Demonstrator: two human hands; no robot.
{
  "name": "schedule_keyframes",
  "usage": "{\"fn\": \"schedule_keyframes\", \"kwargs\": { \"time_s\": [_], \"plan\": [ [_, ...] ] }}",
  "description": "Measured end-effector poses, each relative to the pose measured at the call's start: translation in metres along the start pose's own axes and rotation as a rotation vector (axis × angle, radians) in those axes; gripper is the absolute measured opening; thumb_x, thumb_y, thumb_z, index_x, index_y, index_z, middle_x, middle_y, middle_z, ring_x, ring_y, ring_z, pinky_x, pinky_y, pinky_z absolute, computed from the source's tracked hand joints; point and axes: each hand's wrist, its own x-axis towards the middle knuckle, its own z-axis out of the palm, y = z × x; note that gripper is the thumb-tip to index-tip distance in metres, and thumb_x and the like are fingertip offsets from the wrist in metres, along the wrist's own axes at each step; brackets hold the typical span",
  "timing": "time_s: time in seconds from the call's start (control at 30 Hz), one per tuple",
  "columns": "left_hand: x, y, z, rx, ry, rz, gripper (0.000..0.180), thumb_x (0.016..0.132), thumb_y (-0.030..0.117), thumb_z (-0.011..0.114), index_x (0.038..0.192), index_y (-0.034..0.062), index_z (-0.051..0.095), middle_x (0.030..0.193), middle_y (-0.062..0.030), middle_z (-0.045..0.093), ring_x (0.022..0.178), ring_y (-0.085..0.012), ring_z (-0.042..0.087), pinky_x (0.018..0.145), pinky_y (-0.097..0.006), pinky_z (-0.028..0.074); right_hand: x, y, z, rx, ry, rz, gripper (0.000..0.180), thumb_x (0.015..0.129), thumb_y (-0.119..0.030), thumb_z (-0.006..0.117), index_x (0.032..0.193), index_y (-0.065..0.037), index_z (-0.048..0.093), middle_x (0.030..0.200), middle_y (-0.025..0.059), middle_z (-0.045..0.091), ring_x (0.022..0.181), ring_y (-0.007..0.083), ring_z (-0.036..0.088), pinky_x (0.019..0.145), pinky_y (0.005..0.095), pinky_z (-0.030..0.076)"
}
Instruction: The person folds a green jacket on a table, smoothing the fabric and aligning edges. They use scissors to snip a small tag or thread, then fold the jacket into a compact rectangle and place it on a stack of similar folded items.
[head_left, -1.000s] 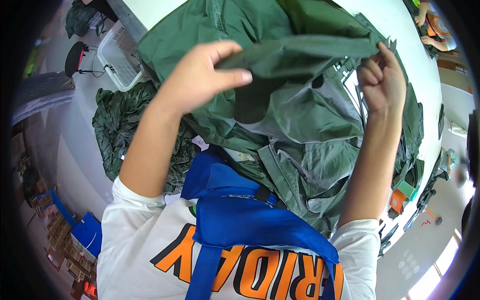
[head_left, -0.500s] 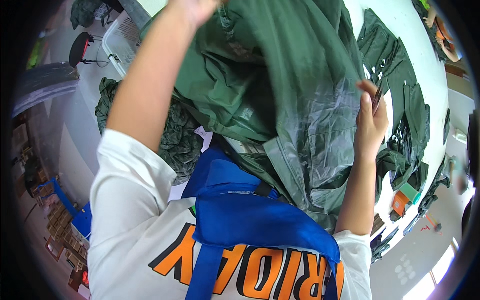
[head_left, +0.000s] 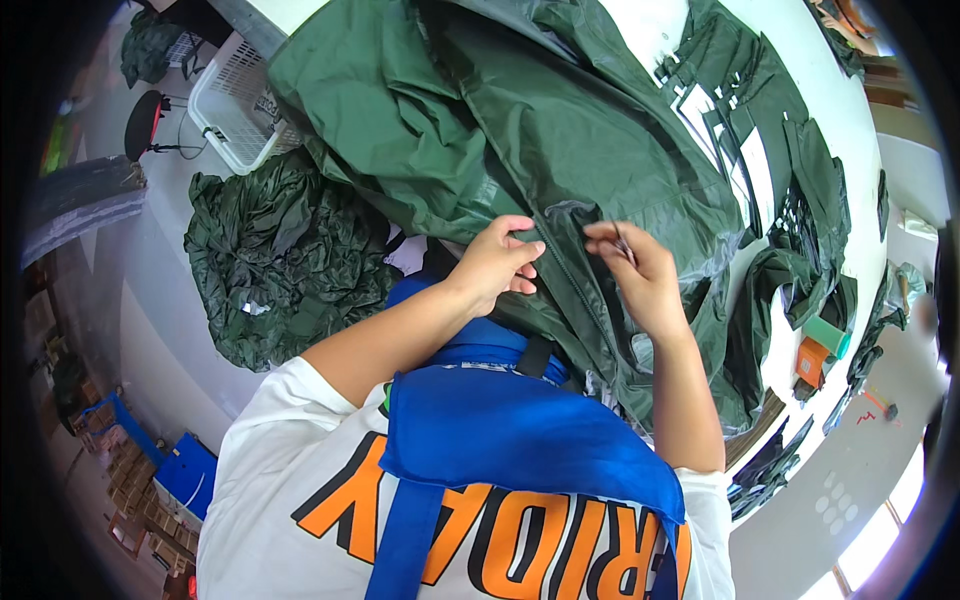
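A dark green waterproof garment [head_left: 400, 110], with a zipper [head_left: 563, 265] along one edge, is spread over the white table and hangs toward my lap. Over it, left of the zipper, is my left hand [head_left: 500, 262]. Its fingers are loosely curled and apart, and I see nothing between them. My right hand [head_left: 640, 275] is closed, just right of the zipper near a grey fold. A small thin metal tool that looks like thread snips [head_left: 624, 243] sticks out between its fingers; part of it is hidden in the grip.
A crumpled heap of green fabric [head_left: 280, 250] lies at my left, below a white plastic basket [head_left: 215, 110]. More green pieces [head_left: 805, 170] with white sheets [head_left: 757, 165] lie along the table at right. An orange box [head_left: 810, 362] and a green roll [head_left: 828, 337] sit near its edge.
My left hand has come down from the far edge to the zipper. The right hand has moved left over the garment, still with the thread snips. The garment has dropped flatter.
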Motion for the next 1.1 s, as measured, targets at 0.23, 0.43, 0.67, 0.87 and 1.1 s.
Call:
{"fn": "schedule_keyframes", "kwargs": {
  "time_s": [0.23,0.43,0.67,0.87,1.1],
  "plan": [
    [0.018,-0.006,0.021,-0.142,0.144,0.002,0.037,0.086,0.015,0.068,0.111,-0.0001,0.045,0.093,-0.0111,0.054,0.080,-0.0223,0.059,0.068,-0.038,0.059,0.075,-0.009,0.006,-0.161,-0.293,-0.289,0.021,0.090,-0.005,0.052,0.107,0.000,0.062,0.098,0.0138,0.069,0.093,0.0258,0.067,0.084,0.0333,0.050],
    [0.031,-0.016,0.030,0.007,0.321,0.042,0.020,0.088,0.012,0.063,0.098,0.0002,0.050,0.094,-0.0103,0.055,0.077,-0.0202,0.058,0.067,-0.037,0.059,0.072,0.012,-0.016,-0.181,-0.145,-0.279,0.022,0.089,-0.004,0.051,0.107,0.000,0.063,0.097,0.0140,0.069,0.092,0.0226,0.067,0.082,0.0316,0.050],
    [0.040,-0.026,0.043,-0.001,0.361,0.184,0.015,0.087,0.009,0.062,0.093,0.0009,0.051,0.089,-0.0087,0.054,0.076,-0.0210,0.061,0.069,-0.036,0.058,0.045,0.022,-0.032,-0.171,-0.179,-0.340,0.021,0.088,0.000,0.053,0.106,0.000,0.063,0.097,0.0133,0.068,0.093,0.0202,0.065,0.083,0.0298,0.049],
    [0.051,-0.019,0.050,-0.059,0.446,0.193,0.014,0.084,0.006,0.065,0.089,-0.0007,0.054,0.084,-0.0115,0.059,0.068,-0.0220,0.063,0.062,-0.034,0.058,0.058,0.008,-0.021,-0.071,-0.271,-0.311,0.022,0.088,0.000,0.052,0.108,0.000,0.062,0.097,0.0114,0.069,0.095,0.0196,0.065,0.085,0.0297,0.048],
    [0.055,-0.009,0.056,0.084,0.423,0.217,0.014,0.083,0.008,0.062,0.091,-0.0020,0.056,0.083,-0.0095,0.060,0.066,-0.0197,0.063,0.057,-0.031,0.056,0.055,0.028,-0.025,0.014,-0.243,-0.217,0.028,0.087,0.005,0.048,0.109,-0.001,0.063,0.102,0.0108,0.067,0.096,0.0203,0.064,0.087,0.0302,0.048]
  ]
}}
